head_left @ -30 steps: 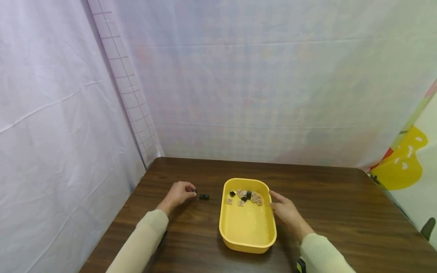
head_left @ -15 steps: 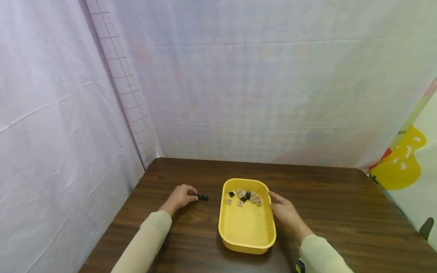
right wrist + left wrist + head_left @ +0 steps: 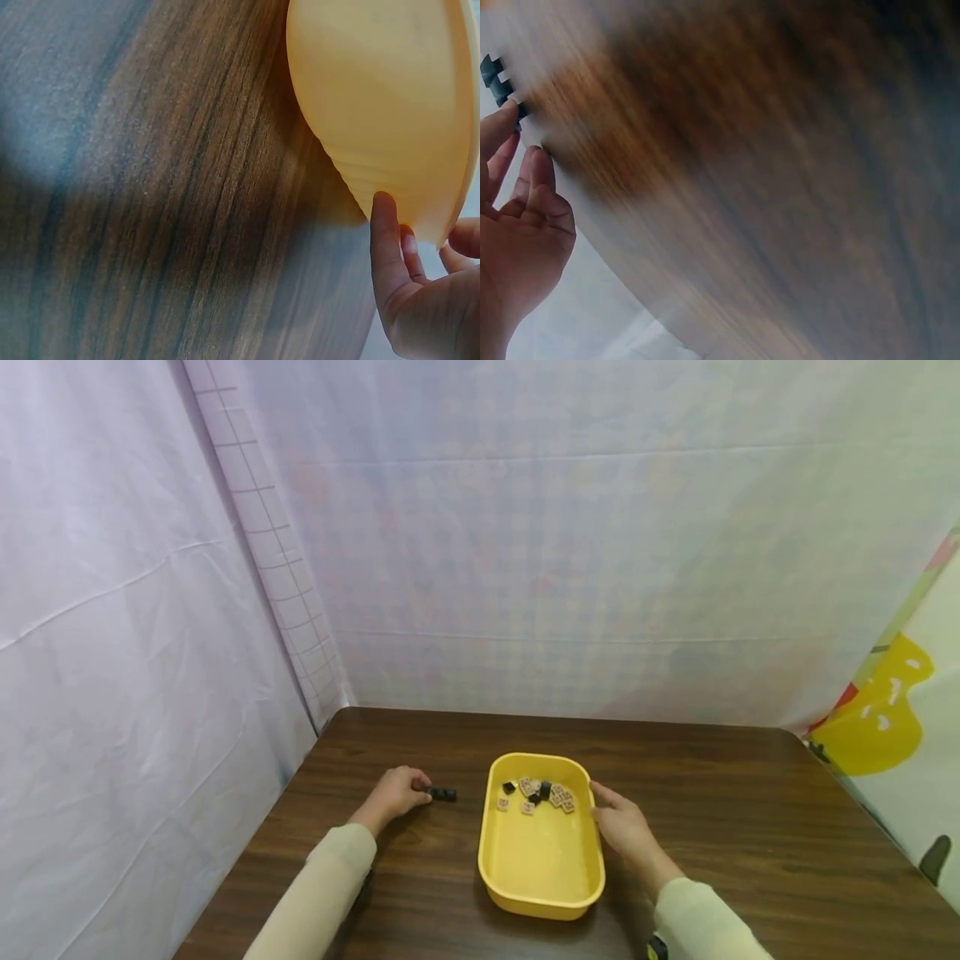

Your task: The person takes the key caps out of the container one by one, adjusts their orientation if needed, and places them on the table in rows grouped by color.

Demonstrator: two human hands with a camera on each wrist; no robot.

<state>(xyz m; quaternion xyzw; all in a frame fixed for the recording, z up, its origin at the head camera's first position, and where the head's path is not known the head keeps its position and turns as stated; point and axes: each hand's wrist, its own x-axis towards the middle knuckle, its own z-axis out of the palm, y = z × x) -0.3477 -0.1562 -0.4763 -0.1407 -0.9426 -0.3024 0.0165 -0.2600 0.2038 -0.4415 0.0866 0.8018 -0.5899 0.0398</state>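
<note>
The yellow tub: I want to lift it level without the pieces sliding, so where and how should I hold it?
Grip the yellow tub by its rim, probably on both long sides, coming from left and right, in its far half: it is longer than wide, and the tan and black pieces lie toward the far end. The right hand touches the right side there.

Tiles [image 3: 528, 808] in tub [image 3: 540, 864], on table [image 3: 712, 793]

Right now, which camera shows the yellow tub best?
The head view: it shows nearly the whole yellow tub, with small pieces inside. The right wrist view shows only part, close up beside the right hand; the left wrist view shows no clear part.
</note>
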